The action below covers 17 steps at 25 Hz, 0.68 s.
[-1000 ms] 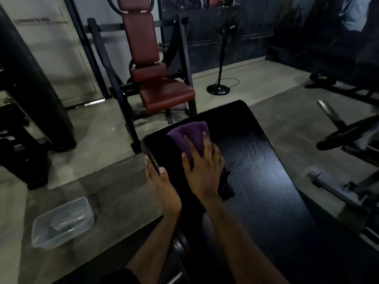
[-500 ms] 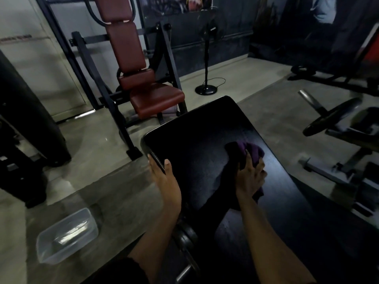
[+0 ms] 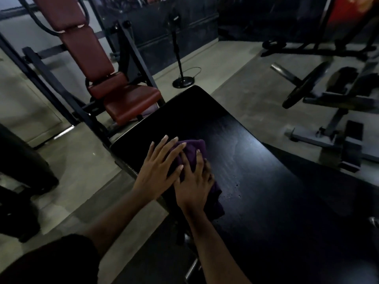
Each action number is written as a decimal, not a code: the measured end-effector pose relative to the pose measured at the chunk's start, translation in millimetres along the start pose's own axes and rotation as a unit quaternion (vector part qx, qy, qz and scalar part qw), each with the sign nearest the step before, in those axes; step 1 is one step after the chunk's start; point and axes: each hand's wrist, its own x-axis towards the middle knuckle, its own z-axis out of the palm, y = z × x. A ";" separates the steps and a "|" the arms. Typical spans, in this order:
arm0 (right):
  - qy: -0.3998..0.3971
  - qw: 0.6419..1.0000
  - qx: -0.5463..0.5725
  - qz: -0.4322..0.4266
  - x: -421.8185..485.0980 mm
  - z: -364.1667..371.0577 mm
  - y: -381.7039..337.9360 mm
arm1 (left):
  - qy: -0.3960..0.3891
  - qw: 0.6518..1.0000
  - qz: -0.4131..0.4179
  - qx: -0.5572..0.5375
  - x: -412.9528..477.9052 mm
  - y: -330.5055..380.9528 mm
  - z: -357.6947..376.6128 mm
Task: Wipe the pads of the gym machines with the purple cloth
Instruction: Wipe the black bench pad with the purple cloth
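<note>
A black bench pad (image 3: 256,171) slopes across the middle of the view. The bunched purple cloth (image 3: 194,148) lies on its left part. My right hand (image 3: 194,181) presses flat on the cloth with spread fingers. My left hand (image 3: 159,171) lies beside it with straight fingers, its fingertips on the cloth's left edge and its palm over the pad's left rim. Wet specks show on the pad just right of the cloth.
A brown-red padded seat machine (image 3: 123,99) stands behind the bench to the left. A fan stand (image 3: 182,78) is on the floor beyond. A weight plate on a bar (image 3: 303,87) and a grey frame lie on the right. A dark bag hangs at left.
My right hand slid the cloth from the pad's right side back to its left part. My left hand left the pad's edge and came onto the cloth. The view shifted left.
</note>
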 end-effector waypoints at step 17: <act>-0.014 0.996 0.088 -0.010 147.8 -20.7 -6.3 | -0.120 0.957 0.118 0.234 8.8 -9.2 18.9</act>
